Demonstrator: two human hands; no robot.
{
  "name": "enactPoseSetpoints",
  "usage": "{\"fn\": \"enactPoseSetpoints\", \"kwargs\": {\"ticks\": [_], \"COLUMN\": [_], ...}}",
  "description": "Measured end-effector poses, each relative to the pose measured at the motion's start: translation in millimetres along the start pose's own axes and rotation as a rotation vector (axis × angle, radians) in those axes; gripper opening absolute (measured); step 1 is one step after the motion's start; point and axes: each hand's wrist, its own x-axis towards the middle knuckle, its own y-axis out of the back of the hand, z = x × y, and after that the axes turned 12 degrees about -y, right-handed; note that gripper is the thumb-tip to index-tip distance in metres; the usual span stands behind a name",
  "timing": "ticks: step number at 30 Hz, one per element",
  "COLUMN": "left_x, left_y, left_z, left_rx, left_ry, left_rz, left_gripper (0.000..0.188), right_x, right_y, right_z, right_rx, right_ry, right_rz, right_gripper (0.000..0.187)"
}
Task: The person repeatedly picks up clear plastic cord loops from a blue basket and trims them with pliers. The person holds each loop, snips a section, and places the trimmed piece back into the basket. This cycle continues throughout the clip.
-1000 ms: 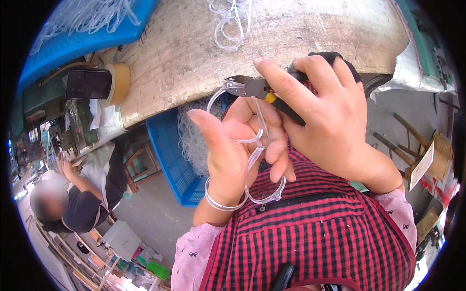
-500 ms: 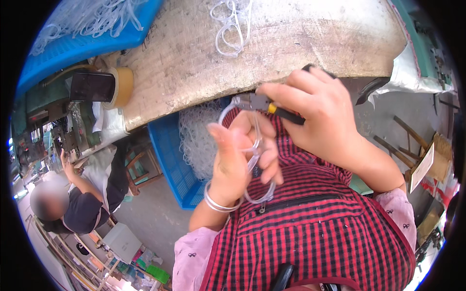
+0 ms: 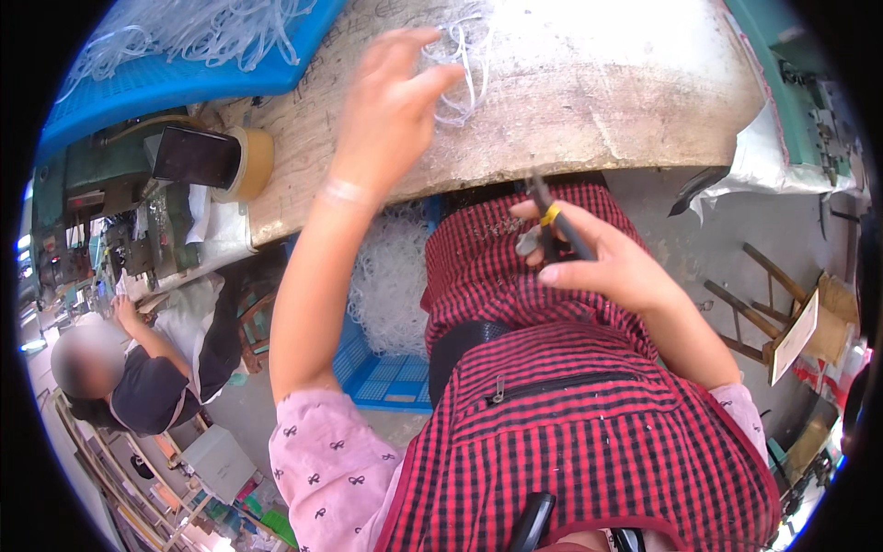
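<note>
Over the wooden table [image 3: 607, 115], my left hand [image 3: 391, 106] is stretched far forward, slightly blurred, with thumb and fingers apart and nothing between them. Just beyond its fingertips lies a piece of clear plastic loops [image 3: 474, 78] on the tabletop. My right hand [image 3: 612, 262] is above my lap, below the table's near edge, wrapped round cutting pliers [image 3: 558, 225] with black handles and yellow accents. The jaws point toward the table. A small shiny bit [image 3: 527, 242] shows by the right fingers; I cannot tell what it is.
A blue basket [image 3: 175, 103] heaped with clear loops stands at the table's far left. Another blue basket [image 3: 382, 382] below the edge holds tangled clear strands [image 3: 391, 285]. A phone [image 3: 195, 156] leans on a tape roll [image 3: 253, 166]. A co-worker [image 3: 156, 386] sits left; wooden stools [image 3: 832, 317] stand right.
My left hand has let go of the clear loops it held at the pliers and moved up and left over the table. Those loops are gone from it. My right hand has lowered with the pliers.
</note>
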Motion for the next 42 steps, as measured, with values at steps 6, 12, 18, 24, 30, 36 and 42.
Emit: {"fn": "enactPoseSetpoints", "kwargs": {"ticks": [6,12,18,24,30,36,42], "left_x": [-1.0,-10.3,-5.9,-7.4,-6.1,-7.1,-9.4], "left_y": [-28.0,32.3,35.7,42.9,47.7,46.4,43.2], "left_z": [-25.8,40.6,77.8,86.8,89.2,88.8,75.2], "left_rx": [-0.404,-2.133,-2.447,-2.316,-2.221,-2.145,-1.803], "left_ry": [0.134,0.602,0.734,0.847,0.871,0.867,0.736], "left_rz": [0.33,0.834,0.868,0.797,0.769,0.772,0.84], "left_gripper": [0.021,0.058,0.065,0.068,0.07,0.073,0.076], "right_x": [-24.6,-3.3,-2.0,-2.9,-1.5,-2.4,0.2], "right_y": [11.5,8.8,0.8,5.6,7.3,1.8,-6.7], "right_z": [21.6,-4.3,-49.8,-66.1,-86.7,-94.9,-54.8], "right_rx": [-0.129,-0.852,-1.33,-1.556,-1.712,-1.791,-1.536], "right_ry": [0.052,0.66,0.872,1.078,1.161,1.112,1.011], "right_rz": [0.267,0.689,0.589,0.61,0.581,0.522,0.711], "right_gripper": [0.061,0.056,0.062,0.06,0.046,0.036,0.038]}}
